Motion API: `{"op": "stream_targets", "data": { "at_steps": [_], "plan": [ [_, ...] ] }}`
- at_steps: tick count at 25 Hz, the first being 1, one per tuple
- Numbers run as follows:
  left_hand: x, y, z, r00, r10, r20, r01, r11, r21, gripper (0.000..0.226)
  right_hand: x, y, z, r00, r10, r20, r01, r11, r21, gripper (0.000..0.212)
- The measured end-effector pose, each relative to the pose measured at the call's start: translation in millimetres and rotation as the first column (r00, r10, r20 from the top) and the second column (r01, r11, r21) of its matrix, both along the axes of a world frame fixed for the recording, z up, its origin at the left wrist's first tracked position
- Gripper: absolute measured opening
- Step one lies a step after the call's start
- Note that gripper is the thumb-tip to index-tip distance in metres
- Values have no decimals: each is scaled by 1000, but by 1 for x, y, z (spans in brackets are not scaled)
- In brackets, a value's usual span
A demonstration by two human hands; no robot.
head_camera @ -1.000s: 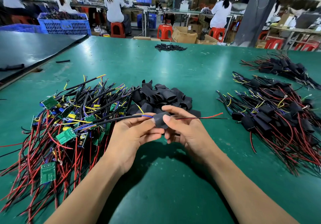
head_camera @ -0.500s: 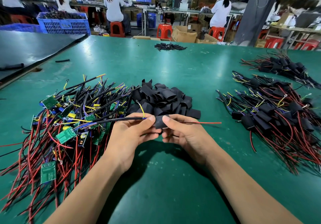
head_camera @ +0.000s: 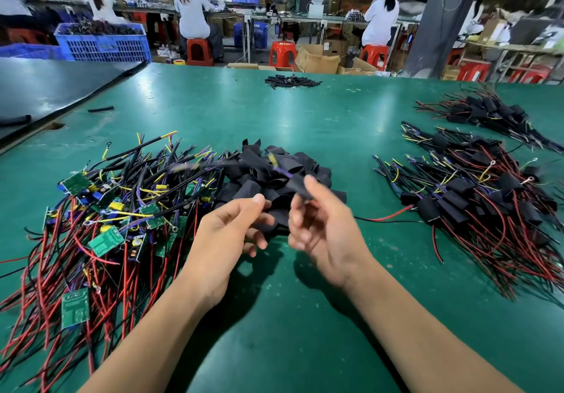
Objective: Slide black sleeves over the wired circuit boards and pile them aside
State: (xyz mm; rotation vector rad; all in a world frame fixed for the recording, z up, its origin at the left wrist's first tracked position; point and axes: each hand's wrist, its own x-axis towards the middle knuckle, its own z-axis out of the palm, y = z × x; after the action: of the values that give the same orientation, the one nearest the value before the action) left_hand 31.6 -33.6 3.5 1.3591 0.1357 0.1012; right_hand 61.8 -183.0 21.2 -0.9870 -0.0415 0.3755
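Right hand (head_camera: 323,231): pinching blurred sleeved circuit board (head_camera: 298,186)
Left hand (head_camera: 229,234): loosely curled, released
Loose black sleeves (head_camera: 274,173): just beyond both hands
Sleeved boards pile (head_camera: 476,197): right of right hand

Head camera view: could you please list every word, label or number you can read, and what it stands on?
No text here can be read.
Green circuit boards: white printed markings, too small to read.
Cardboard box: faint handwriting, too blurred to read.
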Motion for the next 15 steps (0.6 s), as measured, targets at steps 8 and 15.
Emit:
{"op": "stream_targets", "data": {
  "at_steps": [8, 15],
  "plan": [
    [-2, -2, -5, 1000, -12, -3, 12, 978, 210, 13, 19, -46, 3, 841, -357, -406, 531, 689, 493, 51],
    [-1, -1, -5, 1000, 7, -10, -4, 971, 238, 14, 28, -52, -6, 724, -553, -413, 674, 695, 250, 39]
  ]
}}
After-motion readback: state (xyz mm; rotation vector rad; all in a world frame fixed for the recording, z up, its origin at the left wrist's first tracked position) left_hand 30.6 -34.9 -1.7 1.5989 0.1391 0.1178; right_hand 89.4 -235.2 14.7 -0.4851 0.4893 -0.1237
